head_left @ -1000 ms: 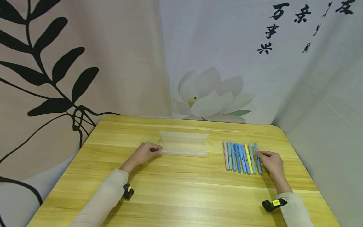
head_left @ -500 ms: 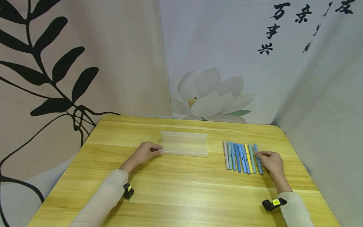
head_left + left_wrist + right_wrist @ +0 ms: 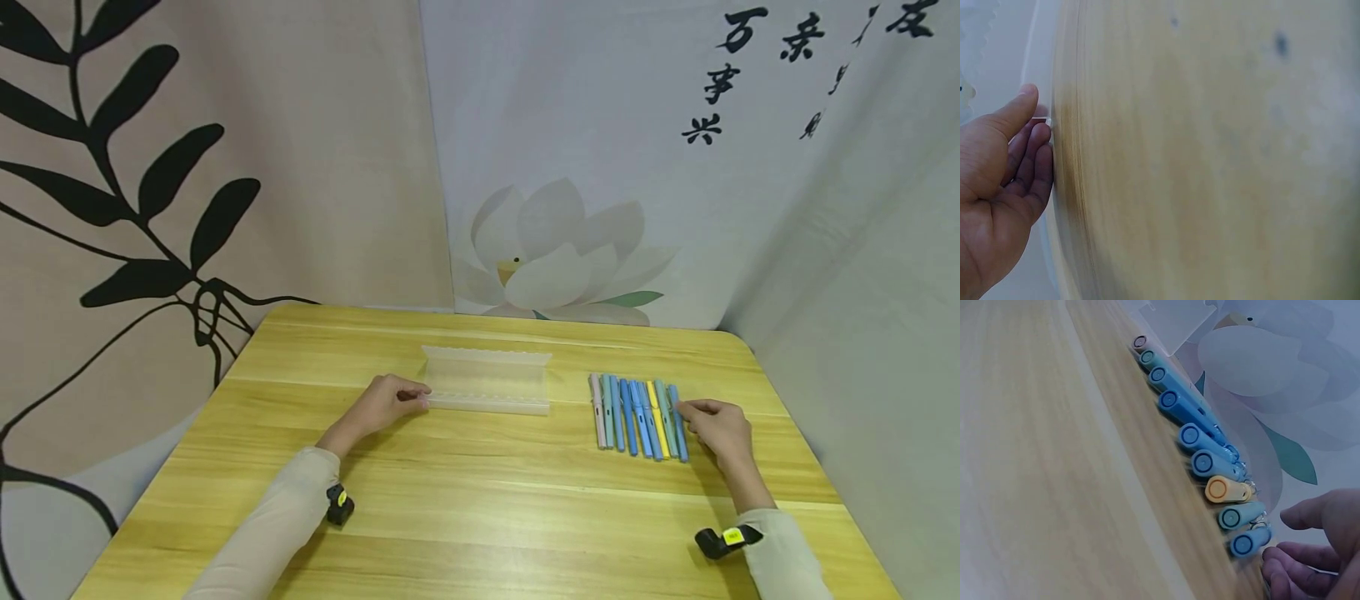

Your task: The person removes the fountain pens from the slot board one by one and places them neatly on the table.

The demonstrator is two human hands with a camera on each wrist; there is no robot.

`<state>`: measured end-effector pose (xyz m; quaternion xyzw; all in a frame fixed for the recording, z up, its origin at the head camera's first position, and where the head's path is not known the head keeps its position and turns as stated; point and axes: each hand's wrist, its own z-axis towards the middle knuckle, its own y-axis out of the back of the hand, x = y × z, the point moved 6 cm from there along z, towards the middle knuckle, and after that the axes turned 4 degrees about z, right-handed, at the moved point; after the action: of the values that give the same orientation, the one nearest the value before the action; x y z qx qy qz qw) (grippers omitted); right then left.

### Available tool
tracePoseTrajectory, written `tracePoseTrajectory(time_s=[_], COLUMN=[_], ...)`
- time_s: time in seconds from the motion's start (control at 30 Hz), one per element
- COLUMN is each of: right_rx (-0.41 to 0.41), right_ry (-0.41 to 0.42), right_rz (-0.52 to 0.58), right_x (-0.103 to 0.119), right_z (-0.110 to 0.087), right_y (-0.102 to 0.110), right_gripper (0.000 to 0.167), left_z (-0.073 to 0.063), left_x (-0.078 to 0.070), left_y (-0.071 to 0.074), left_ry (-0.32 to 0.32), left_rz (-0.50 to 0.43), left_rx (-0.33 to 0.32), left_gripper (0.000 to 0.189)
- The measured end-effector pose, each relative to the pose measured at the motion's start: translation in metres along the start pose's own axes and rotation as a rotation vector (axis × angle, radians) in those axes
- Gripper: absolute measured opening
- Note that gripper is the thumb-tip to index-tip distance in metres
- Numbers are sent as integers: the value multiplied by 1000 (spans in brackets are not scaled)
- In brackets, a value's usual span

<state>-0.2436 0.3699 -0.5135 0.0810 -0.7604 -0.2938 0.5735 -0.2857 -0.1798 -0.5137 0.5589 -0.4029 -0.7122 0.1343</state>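
An open, clear plastic pen case (image 3: 487,379) lies on the table. My left hand (image 3: 384,403) holds its near left corner between thumb and fingers; the left wrist view shows the hand (image 3: 997,175) at the edge of the clear plastic. To the right, several capped pens lie side by side: a greyish-pink pen (image 3: 597,412) at the left end, then green and blue ones, and a yellow pen (image 3: 657,419). My right hand (image 3: 722,429) touches the outermost blue pen (image 3: 678,423) from the right. In the right wrist view its thumb stands apart from the fingers, beside that pen.
The wooden table (image 3: 480,508) carries the case and the pens. Behind it hangs a pale curtain (image 3: 570,125) with a printed flower and characters. Dark camera bands sit on both wrists, such as the right wrist camera (image 3: 726,542).
The outermost blue pen first swung its near end slightly right, then shifted left against the green pen beside it. My right hand stayed close to it. My left hand and the case have not moved.
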Motion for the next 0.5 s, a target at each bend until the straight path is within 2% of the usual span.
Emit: tracePoseTrajectory(time_s=[0.23, 0.5], right_rx=[-15, -16], right_ry=[49, 171], right_rz=[-6, -45], right_x=[14, 38], right_z=[-6, -14], right_y=[3, 1], right_gripper=[58, 58], left_z=[0, -1], left_x=[0, 0], left_y=[0, 0], left_ry=[8, 1], left_rz=[-1, -4], left_rx=[8, 10], left_gripper=[35, 37])
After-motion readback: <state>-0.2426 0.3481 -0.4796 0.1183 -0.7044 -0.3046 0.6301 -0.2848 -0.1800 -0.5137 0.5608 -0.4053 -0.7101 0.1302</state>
